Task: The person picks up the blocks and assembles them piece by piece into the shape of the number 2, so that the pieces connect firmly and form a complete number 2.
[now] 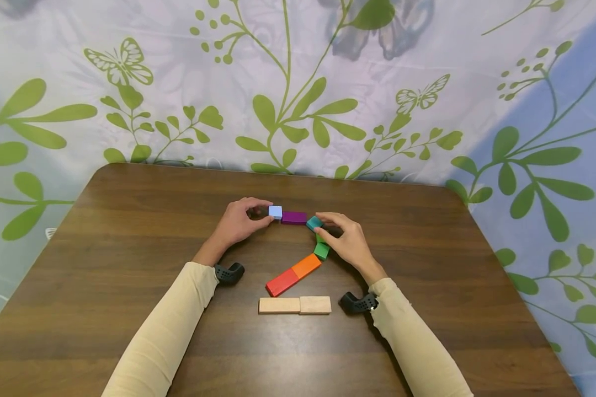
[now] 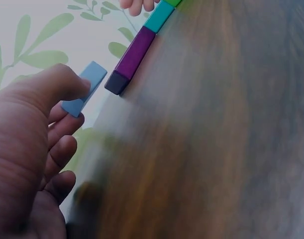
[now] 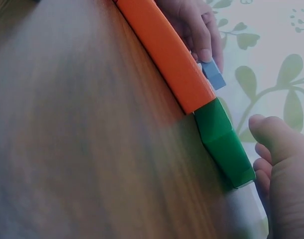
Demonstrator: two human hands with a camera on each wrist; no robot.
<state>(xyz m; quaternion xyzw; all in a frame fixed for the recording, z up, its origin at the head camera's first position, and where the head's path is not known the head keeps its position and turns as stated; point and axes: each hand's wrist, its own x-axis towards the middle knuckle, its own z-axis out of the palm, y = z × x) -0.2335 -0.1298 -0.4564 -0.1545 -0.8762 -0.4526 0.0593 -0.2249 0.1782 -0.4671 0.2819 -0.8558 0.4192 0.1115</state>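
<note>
My left hand (image 1: 240, 220) pinches a light blue block (image 1: 275, 212) between thumb and fingers. In the left wrist view, that light blue block (image 2: 84, 88) is apart from the near end of the purple block (image 2: 134, 57). The purple block (image 1: 294, 218) lies in a curved row with a teal block (image 1: 314, 223), green blocks (image 1: 321, 251), an orange block (image 1: 306, 266) and a red block (image 1: 282, 283). Over the teal and green blocks, my right hand (image 1: 347, 238) hovers with thumb and fingers parted. In the left wrist view its fingertips show apart from the teal block (image 2: 159, 17).
Two plain wooden blocks (image 1: 294, 305) lie end to end in front of the coloured row. The brown table (image 1: 129, 309) ends at the back against a leaf-patterned cloth (image 1: 179, 66). Both wrists wear black bands.
</note>
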